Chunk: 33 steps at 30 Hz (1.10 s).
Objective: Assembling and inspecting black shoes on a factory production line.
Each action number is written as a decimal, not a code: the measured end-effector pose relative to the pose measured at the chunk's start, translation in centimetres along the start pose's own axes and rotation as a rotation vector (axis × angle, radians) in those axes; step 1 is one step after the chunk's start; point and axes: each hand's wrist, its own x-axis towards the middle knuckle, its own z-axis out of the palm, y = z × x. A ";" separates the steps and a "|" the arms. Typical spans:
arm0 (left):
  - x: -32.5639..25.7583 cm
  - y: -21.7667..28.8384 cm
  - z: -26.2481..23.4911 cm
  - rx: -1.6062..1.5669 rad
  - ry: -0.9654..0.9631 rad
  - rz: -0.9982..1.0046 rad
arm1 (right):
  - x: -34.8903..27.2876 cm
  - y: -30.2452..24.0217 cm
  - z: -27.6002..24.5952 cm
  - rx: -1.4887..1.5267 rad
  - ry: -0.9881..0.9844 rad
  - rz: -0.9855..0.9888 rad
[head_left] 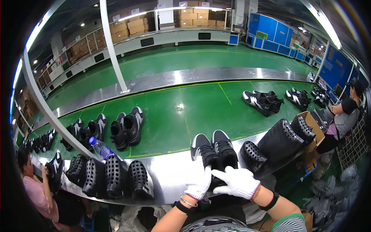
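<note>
Right hand (239, 183), fingers spread, is at the back of two black shoes (224, 145); left hand (199, 181) beside it, grip hard to tell

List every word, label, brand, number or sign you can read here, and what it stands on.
None is clear enough to quote.
Central sneaker pair: no lettering I can make out.
Sneakers at left: tiny side marks, too small.
Plastic bottle: label blurred.
Stacked cartons: labels too small.
Green panel on the blue machine: unreadable.
</note>
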 end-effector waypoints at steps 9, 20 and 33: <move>-4.3 -4.0 -3.8 -0.285 0.214 -0.122 | 14.8 -0.6 -0.5 -0.053 0.178 -0.232; -7.0 -12.6 -1.9 0.335 0.081 0.082 | 34.0 4.6 -7.2 -0.076 0.368 0.016; -5.7 -8.2 -3.5 0.044 0.137 -0.107 | 22.1 41.1 -11.2 -0.148 0.434 1.303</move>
